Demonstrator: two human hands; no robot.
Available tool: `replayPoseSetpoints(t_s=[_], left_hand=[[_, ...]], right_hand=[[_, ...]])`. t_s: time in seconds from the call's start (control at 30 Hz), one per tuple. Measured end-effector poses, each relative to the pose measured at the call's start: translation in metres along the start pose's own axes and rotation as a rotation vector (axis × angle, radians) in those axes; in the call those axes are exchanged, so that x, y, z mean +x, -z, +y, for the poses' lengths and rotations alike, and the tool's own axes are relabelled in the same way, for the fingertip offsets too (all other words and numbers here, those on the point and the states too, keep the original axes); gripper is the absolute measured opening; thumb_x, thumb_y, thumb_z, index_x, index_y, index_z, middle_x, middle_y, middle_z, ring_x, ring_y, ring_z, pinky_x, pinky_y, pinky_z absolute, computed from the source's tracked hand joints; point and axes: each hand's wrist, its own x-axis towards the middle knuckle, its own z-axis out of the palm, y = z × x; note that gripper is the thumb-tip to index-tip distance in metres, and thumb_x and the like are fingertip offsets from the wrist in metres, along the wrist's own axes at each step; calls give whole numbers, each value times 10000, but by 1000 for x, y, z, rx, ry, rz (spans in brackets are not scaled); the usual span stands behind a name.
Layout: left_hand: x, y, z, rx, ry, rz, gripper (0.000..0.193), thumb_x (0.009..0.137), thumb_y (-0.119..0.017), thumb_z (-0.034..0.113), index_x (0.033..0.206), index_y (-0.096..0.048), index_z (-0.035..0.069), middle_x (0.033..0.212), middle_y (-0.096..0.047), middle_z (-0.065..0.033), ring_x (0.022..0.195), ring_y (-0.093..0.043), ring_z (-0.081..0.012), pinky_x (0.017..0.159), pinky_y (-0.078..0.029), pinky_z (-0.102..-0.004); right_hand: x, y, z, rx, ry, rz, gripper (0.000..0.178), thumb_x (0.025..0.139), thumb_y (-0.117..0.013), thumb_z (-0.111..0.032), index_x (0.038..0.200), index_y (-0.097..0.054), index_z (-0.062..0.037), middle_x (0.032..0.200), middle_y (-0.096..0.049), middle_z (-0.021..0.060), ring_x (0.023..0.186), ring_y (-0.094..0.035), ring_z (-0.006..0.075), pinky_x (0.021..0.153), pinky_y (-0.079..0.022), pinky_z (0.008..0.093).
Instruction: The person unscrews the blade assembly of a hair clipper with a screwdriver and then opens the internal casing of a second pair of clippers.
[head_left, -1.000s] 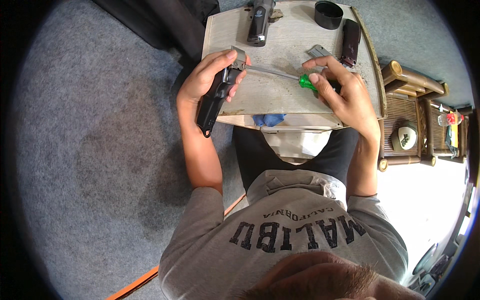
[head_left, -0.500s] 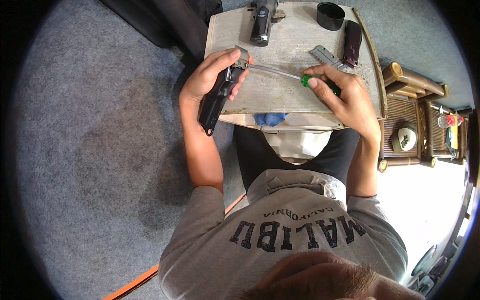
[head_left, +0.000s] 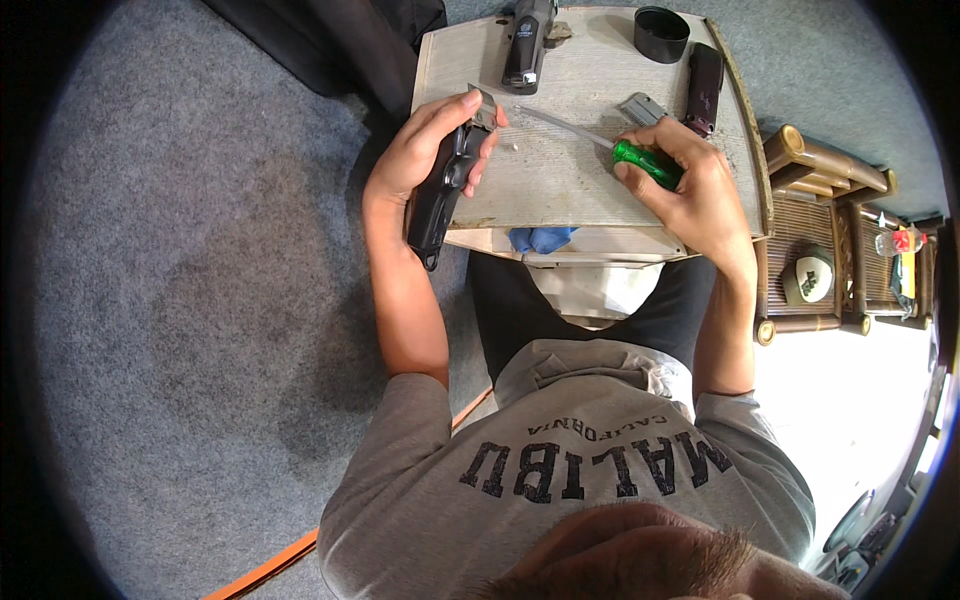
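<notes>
My left hand point(head_left: 420, 150) is closed around a black hair clipper point(head_left: 447, 190), its metal blade end pointing away from me and its tail over my wrist. The thumb presses by the blade point(head_left: 484, 105). In my right hand point(head_left: 700, 190) is a screwdriver with a green handle point(head_left: 645, 162); its thin metal shaft point(head_left: 565, 124) points left toward the clipper. The tip is a little apart from the blade, over the table. A small pale speck point(head_left: 515, 147) lies on the table below the shaft.
On the wooden table point(head_left: 570, 190) are another dark clipper point(head_left: 527, 50), a round black cap point(head_left: 661, 35), a dark maroon clipper-shaped piece point(head_left: 704, 85) and a grey metal part point(head_left: 642, 108). Blue cloth point(head_left: 541, 239) sits below the near edge. A bamboo bench point(head_left: 800, 220) with a cap stands right.
The screwdriver tip has come off the blade end of the clipper and moved slightly away. More of the green handle shows, and the clipper has turned slightly in my left hand.
</notes>
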Motion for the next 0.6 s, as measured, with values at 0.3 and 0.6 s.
replayPoseSetpoints(t_s=[0.3,0.6], left_hand=[[3,5,-2,-6,-36,18,489,1075,-539,484,1102,-691,20,786,-645,-16,553,-602,-84,499,-517,-254],[6,0,-2,53,-41,5,501,1075,-515,511,1132,-691,45,773,-643,3,553,-604,-57,486,-505,-214]], right_hand=[[-4,-22,-8,174,8,200,291,958,-717,-193,1138,-608,8,918,-760,168,733,-717,241,673,-544,356],[-127,-141,-55,915,-381,88,279,1083,-626,-214,925,-698,4,743,-676,51,570,-611,111,504,-468,273]])
